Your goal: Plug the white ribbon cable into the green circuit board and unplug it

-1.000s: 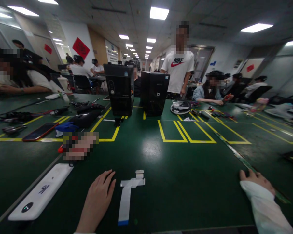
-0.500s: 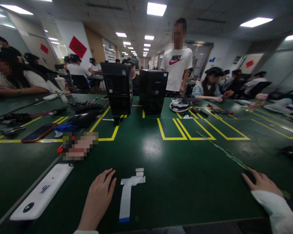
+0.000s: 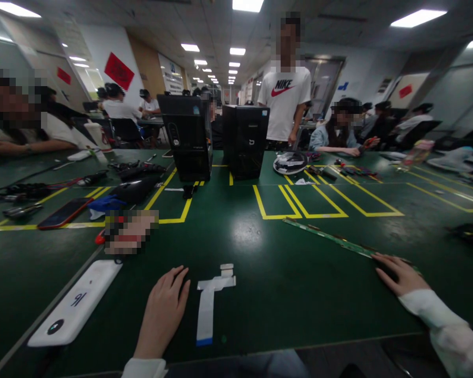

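Observation:
My left hand (image 3: pixel 164 307) lies flat on the green table, fingers stretched out, with nothing in it. Just right of it is a white flat flex cable (image 3: pixel 205 312), bent like a T, with a blue end towards me. On the right, my right hand (image 3: pixel 404 275) rests over the near end of a long, narrow green circuit board (image 3: pixel 335 240). Its fingers lie across the board and the thumb is apart on the near side; their undersides are hidden. The board slants away to the left, towards the table's middle.
A white phone-shaped device (image 3: pixel 76 304) lies left of my left hand. Beyond it are a red-edged phone (image 3: pixel 65 212) and a black object (image 3: pixel 136 193). Two black computer towers (image 3: pixel 187 139) stand at the back. Yellow tape marks the table. Several people sit or stand around.
The green circuit board has moved left with my right hand and turned to lie more crosswise. My left hand and the flex cable have hardly moved; the view has shifted slightly.

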`<action>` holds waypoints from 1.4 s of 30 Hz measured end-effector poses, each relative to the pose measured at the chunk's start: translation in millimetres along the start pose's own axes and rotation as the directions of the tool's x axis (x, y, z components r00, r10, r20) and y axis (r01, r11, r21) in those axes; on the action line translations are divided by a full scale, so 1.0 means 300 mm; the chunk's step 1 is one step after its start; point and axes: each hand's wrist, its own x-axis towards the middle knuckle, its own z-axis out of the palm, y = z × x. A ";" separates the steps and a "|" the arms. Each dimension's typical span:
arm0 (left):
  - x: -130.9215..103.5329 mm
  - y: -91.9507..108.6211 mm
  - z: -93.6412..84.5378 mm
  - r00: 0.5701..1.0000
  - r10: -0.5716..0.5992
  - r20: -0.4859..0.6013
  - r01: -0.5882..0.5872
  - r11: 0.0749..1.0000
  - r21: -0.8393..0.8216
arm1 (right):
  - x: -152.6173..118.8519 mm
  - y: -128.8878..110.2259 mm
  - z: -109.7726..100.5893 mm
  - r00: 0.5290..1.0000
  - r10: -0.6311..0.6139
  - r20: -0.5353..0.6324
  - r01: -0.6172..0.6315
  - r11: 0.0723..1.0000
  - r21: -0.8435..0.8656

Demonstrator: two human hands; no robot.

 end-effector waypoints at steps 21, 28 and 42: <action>0.001 0.001 -0.002 1.000 -0.008 -0.013 0.008 1.000 -0.001 | 0.233 -0.752 0.278 0.760 -0.630 -0.160 0.650 0.744 0.157; 0.006 0.003 -0.002 1.000 -0.001 -0.023 0.000 1.000 -0.009 | 0.191 -0.946 0.302 0.690 -0.713 -0.127 0.722 0.663 0.198; 0.014 0.247 -0.041 0.976 0.218 -0.005 -0.215 0.962 -0.169 | 0.114 -1.060 0.324 0.744 -0.660 -0.104 0.667 0.725 0.175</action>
